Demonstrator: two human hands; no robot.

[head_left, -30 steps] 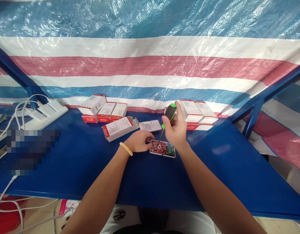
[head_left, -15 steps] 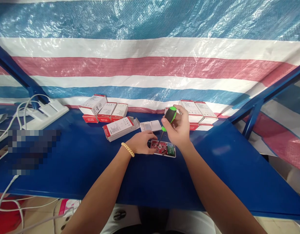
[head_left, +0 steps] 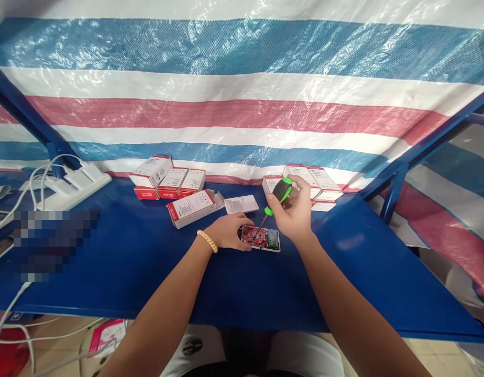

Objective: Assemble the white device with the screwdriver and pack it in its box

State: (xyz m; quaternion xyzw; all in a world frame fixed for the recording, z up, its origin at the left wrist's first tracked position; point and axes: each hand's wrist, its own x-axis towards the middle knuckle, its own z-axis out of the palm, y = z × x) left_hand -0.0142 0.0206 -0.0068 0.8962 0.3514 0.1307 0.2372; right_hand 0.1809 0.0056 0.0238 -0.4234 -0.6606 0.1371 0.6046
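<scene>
Clearly, the opened device [head_left: 261,241] is the delicate thing here: it lies face up on the blue tabletop [head_left: 242,293], its red circuit board [head_left: 257,236] bare and a green battery [head_left: 272,239] at its right end. I have my left hand [head_left: 226,231] around its left end, thumb and fingers parted just enough to span the narrow case, touching the edges and leaving most of the board uncovered. That is where I would hold it: the pale rim looks like thin, stiff plastic, light and perhaps a bit slippery, so it could skate or pivot under a sideways push. The board's small parts look easy to scratch or snap, and I would keep my fingertips off them.

My right hand [head_left: 299,214] is closed on the fat black-and-green handle of the screwdriver [head_left: 282,190], which should be firm and easy to grasp. Its slim shaft slants down to the board; whether the tip sits in a screw, I cannot tell. Too much weight there could let it slip across the parts. Just beyond, the white cover [head_left: 242,204] looks light and thin-walled, beside the open carton [head_left: 193,208], likely soft enough to crush.
</scene>
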